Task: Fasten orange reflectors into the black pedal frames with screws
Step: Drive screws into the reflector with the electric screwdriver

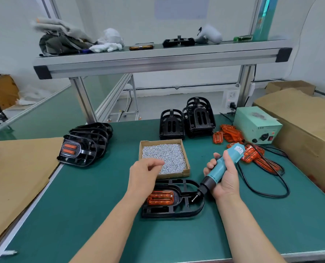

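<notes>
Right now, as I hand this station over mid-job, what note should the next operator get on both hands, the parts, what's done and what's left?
Left hand: fingers curled over the near edge of the screw box; I cannot tell whether its grip holds a screw.
Right hand: grips the teal electric screwdriver, bit just above the pedal frame at the front.
That frame has an orange reflector seated; no screws visible in it.
Done: stack of frames with reflectors, on the left.
Left: empty frames at the back, loose reflectors to the right.
</notes>
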### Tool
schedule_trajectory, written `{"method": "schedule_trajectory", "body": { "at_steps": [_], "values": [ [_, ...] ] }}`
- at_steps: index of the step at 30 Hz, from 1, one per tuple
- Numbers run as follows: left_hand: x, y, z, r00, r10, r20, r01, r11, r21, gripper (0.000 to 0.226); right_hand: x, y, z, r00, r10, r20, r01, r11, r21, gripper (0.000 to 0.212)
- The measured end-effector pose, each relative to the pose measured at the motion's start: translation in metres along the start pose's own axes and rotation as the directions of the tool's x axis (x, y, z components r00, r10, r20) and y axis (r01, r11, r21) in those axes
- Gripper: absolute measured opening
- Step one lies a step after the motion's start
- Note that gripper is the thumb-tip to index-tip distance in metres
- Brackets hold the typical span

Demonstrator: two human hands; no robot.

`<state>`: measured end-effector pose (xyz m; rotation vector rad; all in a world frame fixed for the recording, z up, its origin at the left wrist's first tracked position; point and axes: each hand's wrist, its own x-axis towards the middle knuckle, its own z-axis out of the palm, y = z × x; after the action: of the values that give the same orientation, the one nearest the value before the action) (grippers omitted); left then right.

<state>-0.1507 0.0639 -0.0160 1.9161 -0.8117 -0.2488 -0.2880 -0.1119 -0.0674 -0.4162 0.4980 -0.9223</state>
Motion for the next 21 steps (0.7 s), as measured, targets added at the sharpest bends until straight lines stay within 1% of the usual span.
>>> {"method": "schedule_trajectory", "body": {
  "at_steps": [2,5,10,13,17,21],
  "values": [
    [-0.019,-0.001,-0.002,0.998,-0.036,0.042,0.039,0.997,-0.067,0.027,-0.002,-0.001,0.000,1.000,-0.019,-0.011,0.019,1.000,0.000,0.028],
    [-0.044,-0.005,-0.003,0.996,-0.069,0.049,0.075,0.988,-0.132,0.027,-0.007,-0.005,0.003,0.998,-0.049,-0.031,0.050,0.998,0.025,0.026],
    [-0.065,-0.011,-0.004,0.995,-0.083,0.057,0.091,0.986,-0.143,0.022,-0.025,0.000,0.025,0.997,-0.051,-0.051,0.054,0.997,0.063,0.025],
    [-0.070,-0.008,-0.001,0.990,-0.100,0.103,0.117,0.978,-0.172,0.021,-0.036,0.003,0.042,0.997,-0.061,-0.049,0.064,0.997,0.053,0.025],
    [-0.075,0.001,0.005,0.979,-0.120,0.167,0.168,0.936,-0.310,0.023,-0.047,0.005,0.061,0.994,-0.097,-0.056,0.097,0.995,0.004,0.024],
    [-0.075,0.003,0.004,0.969,-0.164,0.187,0.232,0.867,-0.441,0.014,-0.053,0.007,0.071,0.986,-0.145,-0.081,0.143,0.989,-0.035,0.022]
  ]
}}
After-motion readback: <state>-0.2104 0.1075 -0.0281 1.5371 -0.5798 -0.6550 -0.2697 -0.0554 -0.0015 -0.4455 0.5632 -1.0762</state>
